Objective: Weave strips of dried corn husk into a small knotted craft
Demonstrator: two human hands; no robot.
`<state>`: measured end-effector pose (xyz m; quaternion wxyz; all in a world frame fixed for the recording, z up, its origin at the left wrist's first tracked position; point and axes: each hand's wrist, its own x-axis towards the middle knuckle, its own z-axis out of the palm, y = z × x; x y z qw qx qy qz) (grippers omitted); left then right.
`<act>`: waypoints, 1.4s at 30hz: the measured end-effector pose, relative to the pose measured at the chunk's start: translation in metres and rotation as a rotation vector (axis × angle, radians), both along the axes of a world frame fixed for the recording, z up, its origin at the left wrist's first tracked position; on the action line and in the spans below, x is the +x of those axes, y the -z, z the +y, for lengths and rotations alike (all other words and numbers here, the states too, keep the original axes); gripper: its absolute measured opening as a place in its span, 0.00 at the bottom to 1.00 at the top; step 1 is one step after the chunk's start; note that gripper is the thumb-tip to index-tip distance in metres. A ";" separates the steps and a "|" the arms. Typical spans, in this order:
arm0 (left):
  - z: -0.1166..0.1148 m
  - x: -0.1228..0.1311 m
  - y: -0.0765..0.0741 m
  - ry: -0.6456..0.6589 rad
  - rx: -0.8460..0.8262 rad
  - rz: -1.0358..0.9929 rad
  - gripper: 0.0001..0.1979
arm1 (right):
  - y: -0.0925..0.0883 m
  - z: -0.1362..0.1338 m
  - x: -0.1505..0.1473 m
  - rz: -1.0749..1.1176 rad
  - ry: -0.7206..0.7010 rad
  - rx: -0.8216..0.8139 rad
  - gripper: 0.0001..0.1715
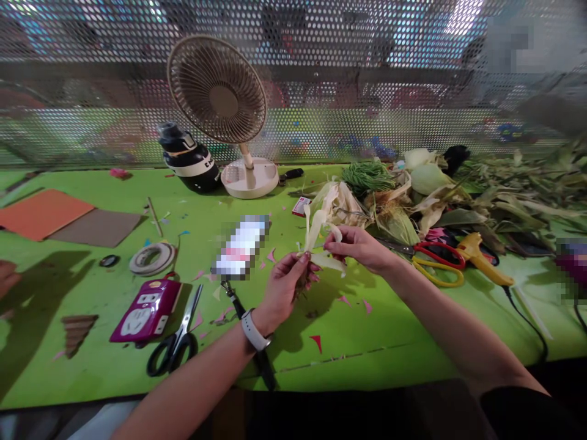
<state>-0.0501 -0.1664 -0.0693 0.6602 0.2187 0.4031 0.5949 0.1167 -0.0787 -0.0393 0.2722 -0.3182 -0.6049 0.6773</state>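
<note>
Over the middle of the table my left hand [285, 282] is closed round the base of a bunch of pale corn husk strips [314, 231], which fan out like petals. My right hand [360, 247], with thumb and fingertips pinched together, grips one of the strips at the bunch's right side. Some darker stems or scraps show beneath the left fingers, too small to make out. Behind the bunch lies a heap of dry corn husks [342, 205]. Red-handled scissors [440, 253] and a yellow glue gun [479, 256] rest beyond my right forearm.
To the left are a phone [242, 247], black scissors [177, 345], a purple power strip [147, 308] and a tape roll [152, 258]. At the back stand a fan [250, 178] and a tilted black bottle [192, 162]. Another person's hand [7, 278] shows at the left edge.
</note>
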 end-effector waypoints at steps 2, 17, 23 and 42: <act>0.001 -0.001 -0.001 -0.028 0.005 -0.024 0.13 | 0.007 0.001 -0.003 -0.018 0.019 -0.068 0.16; 0.011 -0.007 0.000 -0.264 -0.015 0.090 0.13 | 0.009 -0.029 -0.020 -0.063 -0.139 -0.235 0.17; 0.010 -0.008 0.003 -0.278 0.083 0.227 0.13 | 0.015 -0.070 -0.038 0.215 0.162 -0.529 0.15; -0.005 0.004 -0.004 -0.095 0.136 0.338 0.12 | 0.000 -0.056 -0.023 -0.540 0.457 1.508 0.08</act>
